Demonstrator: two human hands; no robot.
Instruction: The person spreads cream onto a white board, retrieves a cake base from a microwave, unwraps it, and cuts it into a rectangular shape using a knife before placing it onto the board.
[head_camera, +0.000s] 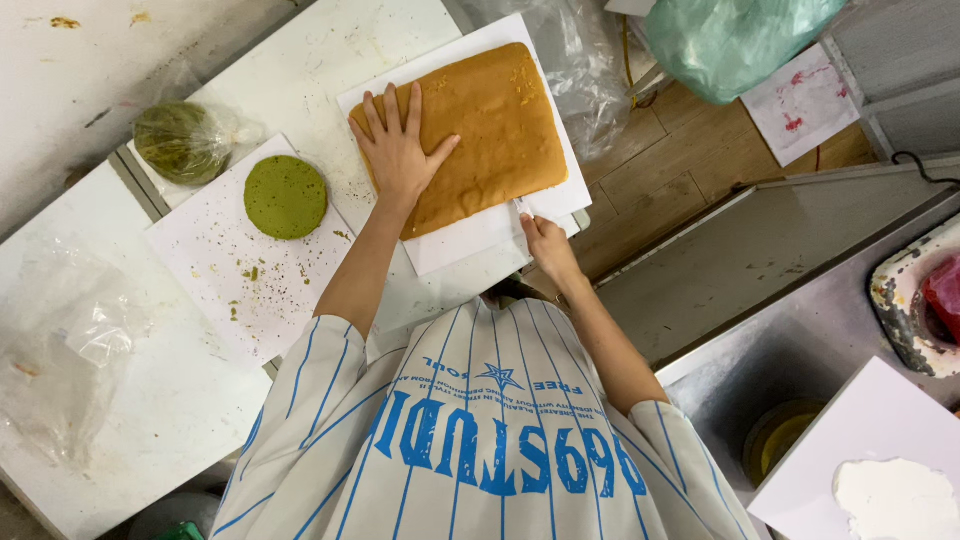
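The left hand (398, 150) covers a corner of the cake (478, 128); the cake hides most of the paper (470, 238) beneath. The right hand (546, 245) has its fingertips tucked out of sight at the paper's edge. The tray (905, 310) and cream sheet (860, 450) run off the frame.

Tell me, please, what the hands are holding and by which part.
The right hand pinches the white paper under the sponge cake at its near edge; the left hand only lies flat on the cake.
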